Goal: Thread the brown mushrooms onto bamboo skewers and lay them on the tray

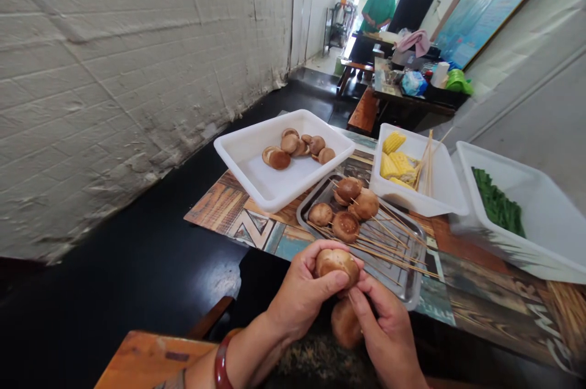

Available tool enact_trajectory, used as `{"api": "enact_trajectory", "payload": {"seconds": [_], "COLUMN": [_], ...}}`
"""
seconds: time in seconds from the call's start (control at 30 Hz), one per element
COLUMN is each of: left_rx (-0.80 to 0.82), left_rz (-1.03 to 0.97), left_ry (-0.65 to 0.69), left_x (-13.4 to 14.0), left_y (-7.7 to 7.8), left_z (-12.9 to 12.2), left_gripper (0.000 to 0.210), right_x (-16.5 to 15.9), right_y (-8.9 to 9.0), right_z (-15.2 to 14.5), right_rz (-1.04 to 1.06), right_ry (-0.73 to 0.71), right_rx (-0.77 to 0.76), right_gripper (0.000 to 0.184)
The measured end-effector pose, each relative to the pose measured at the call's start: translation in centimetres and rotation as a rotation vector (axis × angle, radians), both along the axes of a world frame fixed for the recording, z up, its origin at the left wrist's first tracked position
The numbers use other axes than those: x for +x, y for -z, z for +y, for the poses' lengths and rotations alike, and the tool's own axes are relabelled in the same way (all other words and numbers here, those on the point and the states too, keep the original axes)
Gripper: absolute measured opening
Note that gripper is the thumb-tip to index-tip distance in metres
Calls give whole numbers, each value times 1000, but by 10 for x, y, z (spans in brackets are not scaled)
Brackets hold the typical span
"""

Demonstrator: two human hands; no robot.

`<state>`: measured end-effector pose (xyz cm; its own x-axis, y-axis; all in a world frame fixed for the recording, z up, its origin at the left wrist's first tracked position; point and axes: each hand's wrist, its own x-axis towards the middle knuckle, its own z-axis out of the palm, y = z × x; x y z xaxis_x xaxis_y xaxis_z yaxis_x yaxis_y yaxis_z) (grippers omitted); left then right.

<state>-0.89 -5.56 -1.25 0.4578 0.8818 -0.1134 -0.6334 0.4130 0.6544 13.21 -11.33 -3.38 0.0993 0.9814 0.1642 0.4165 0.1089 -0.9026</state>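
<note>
My left hand (304,291) is closed round a brown mushroom cap (337,265), thumb across its front. Just below that cap, my right hand (384,322) pinches with thumb and fingers; what lies between them is hidden. A second brown mushroom (345,323) hangs under the first, against the right hand's fingers. Beyond my hands a metal tray (414,282) holds several mushrooms (347,226) on thin wooden skewers (394,258), their sticks pointing to the right.
A white tub (242,163) with loose mushrooms (293,145) stands behind the tray. To the right are a white tub of corn pieces (398,166) with sticks, and one of green vegetables (499,203). A wooden stool (155,361) is at lower left. Far back, a person in green (379,7) stands.
</note>
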Motion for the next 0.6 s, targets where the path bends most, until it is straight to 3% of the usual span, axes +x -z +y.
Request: {"api": "enact_trajectory", "payload": {"seconds": [0.6], "left_rx": [-31], "left_rz": [-12], "left_ry": [-7], "left_x": [-1], "left_y": [3], "left_z": [3], "left_gripper": [35], "right_x": [1], "right_y": [-18], "right_z": [5], "right_rz": [158], "right_ry": [-108], "right_rx": [-107], "right_gripper": [29]}}
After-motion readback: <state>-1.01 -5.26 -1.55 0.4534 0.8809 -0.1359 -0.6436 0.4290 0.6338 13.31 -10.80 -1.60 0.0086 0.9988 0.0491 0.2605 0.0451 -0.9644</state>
